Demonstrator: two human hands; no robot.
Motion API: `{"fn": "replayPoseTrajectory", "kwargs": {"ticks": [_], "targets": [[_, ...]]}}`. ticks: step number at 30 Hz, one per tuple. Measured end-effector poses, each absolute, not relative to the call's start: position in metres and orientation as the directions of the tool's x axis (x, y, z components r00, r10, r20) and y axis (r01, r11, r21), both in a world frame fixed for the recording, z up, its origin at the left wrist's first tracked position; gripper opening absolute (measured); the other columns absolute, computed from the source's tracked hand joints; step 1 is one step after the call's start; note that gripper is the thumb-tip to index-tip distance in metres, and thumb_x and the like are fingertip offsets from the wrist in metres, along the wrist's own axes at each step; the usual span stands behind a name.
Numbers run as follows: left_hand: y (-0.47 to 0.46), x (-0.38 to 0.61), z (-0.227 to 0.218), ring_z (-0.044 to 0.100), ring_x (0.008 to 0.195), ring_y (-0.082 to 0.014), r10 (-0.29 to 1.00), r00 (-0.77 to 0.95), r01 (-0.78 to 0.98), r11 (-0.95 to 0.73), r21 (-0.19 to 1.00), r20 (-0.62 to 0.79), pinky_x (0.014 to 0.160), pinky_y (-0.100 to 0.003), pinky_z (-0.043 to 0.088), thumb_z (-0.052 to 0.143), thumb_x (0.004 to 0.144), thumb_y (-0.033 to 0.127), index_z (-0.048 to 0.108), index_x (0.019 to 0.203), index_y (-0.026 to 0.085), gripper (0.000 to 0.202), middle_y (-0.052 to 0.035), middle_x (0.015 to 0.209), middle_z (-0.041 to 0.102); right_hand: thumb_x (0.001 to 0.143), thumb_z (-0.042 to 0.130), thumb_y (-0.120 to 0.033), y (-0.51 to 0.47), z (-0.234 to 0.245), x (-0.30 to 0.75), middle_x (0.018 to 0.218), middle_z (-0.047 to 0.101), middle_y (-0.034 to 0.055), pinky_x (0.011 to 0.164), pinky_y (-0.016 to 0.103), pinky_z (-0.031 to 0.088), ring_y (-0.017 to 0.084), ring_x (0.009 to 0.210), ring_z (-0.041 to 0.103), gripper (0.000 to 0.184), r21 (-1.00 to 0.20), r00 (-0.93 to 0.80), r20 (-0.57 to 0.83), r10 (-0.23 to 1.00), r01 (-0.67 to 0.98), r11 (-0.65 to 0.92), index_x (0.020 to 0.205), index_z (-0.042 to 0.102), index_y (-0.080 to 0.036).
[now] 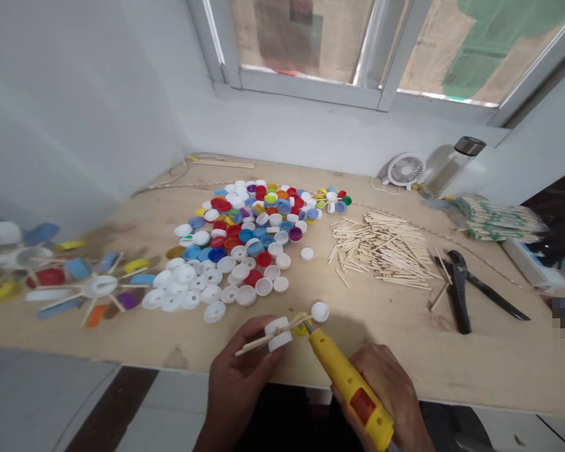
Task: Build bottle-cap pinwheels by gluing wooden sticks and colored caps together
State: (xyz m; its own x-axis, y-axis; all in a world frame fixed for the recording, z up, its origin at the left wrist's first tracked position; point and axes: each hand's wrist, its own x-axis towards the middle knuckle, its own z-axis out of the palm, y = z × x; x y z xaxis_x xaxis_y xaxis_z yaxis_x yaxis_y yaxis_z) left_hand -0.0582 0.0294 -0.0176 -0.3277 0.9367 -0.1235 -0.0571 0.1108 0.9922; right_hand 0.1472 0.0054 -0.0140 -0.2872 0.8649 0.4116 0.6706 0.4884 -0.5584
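Observation:
My left hand [242, 370] grips a pair of white plastic bottle caps [279, 334] with thin wooden sticks [258, 339] passing between them. My right hand [386, 392] holds a yellow hot glue gun [343, 376], its metal nozzle almost touching the sticks near the caps. A yellow cap [301, 324] sits partly hidden behind the sticks. A single white cap [319, 312] lies on the plywood just beyond the nozzle. A large heap of multicoloured bottle caps [245, 232] spreads across the table ahead of my hands.
Loose wooden sticks [381, 251] lie in a pile to the right, beside black pliers [459, 292]. Finished cap-and-stick wheels [98, 285] lie at the left. A small white fan [406, 169], a glass bottle [449, 166] and a bagged bundle of sticks [494, 220] stand at the back.

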Motion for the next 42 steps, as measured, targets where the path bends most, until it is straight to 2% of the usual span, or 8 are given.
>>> {"fn": "replayPoseTrajectory", "kwargs": {"ticks": [6,12,26,30,38,42], "targets": [[0.0290,-0.0557,-0.0166,0.069,0.091,-0.0234,0.941,-0.315,-0.086,0.097,0.992,-0.120,0.083,-0.030,0.054,0.079,0.060,0.034,0.069,0.087,0.022,0.031,-0.0037,0.092,0.074,0.094,0.047,-0.033,0.0065,-0.0127,0.1469,0.063,0.051,-0.0019,0.056,0.028,0.032,0.014,0.058,0.048,0.024,-0.576,-0.280,0.419,0.864,0.653,0.491,0.074,0.051,-0.020],[0.0278,-0.0523,-0.0160,0.069,0.091,-0.0247,0.918,-0.368,-0.108,0.113,0.988,-0.145,0.084,-0.032,0.054,0.080,0.059,0.041,0.069,0.087,0.021,0.036,-0.0052,0.094,0.074,0.091,0.047,-0.041,0.0063,-0.0108,0.1486,0.064,0.052,-0.0004,0.056,0.028,0.031,0.014,0.057,0.048,0.027,-0.594,-0.258,0.443,0.859,0.632,0.497,0.075,0.052,-0.019],[0.0282,-0.0561,-0.0192,0.069,0.092,-0.0262,0.921,-0.355,-0.062,0.146,0.987,-0.158,0.086,-0.035,0.054,0.080,0.057,0.042,0.070,0.088,0.020,0.039,-0.0066,0.095,0.075,0.091,0.048,-0.032,0.0055,-0.0088,0.1495,0.063,0.050,-0.0009,0.056,0.028,0.030,0.014,0.056,0.047,0.021,-0.594,-0.246,0.434,0.867,0.646,0.480,0.074,0.049,-0.020],[0.0278,-0.0545,-0.0196,0.069,0.090,-0.0251,0.907,-0.387,-0.106,0.135,0.985,-0.166,0.084,-0.033,0.054,0.080,0.058,0.041,0.070,0.088,0.021,0.038,-0.0052,0.092,0.075,0.091,0.048,-0.030,0.0054,-0.0091,0.1479,0.064,0.050,-0.0012,0.057,0.029,0.030,0.015,0.058,0.048,0.019,-0.582,-0.269,0.439,0.857,0.642,0.499,0.076,0.050,-0.020],[0.0290,-0.0574,-0.0226,0.070,0.089,-0.0261,0.914,-0.383,-0.039,0.131,0.991,-0.136,0.083,-0.035,0.055,0.081,0.056,0.042,0.070,0.087,0.020,0.040,-0.0065,0.091,0.075,0.090,0.049,-0.039,0.0050,-0.0060,0.1508,0.063,0.051,-0.0005,0.055,0.028,0.031,0.015,0.056,0.047,0.025,-0.568,-0.247,0.446,0.860,0.665,0.485,0.075,0.048,-0.020],[0.0281,-0.0525,-0.0195,0.070,0.089,-0.0250,0.898,-0.415,-0.100,0.118,0.988,-0.149,0.083,-0.032,0.055,0.081,0.057,0.043,0.069,0.087,0.021,0.039,-0.0052,0.092,0.075,0.092,0.045,-0.031,0.0052,-0.0065,0.1476,0.062,0.050,-0.0006,0.056,0.029,0.031,0.015,0.056,0.048,0.021,-0.551,-0.246,0.466,0.850,0.670,0.496,0.075,0.050,-0.020]]}}
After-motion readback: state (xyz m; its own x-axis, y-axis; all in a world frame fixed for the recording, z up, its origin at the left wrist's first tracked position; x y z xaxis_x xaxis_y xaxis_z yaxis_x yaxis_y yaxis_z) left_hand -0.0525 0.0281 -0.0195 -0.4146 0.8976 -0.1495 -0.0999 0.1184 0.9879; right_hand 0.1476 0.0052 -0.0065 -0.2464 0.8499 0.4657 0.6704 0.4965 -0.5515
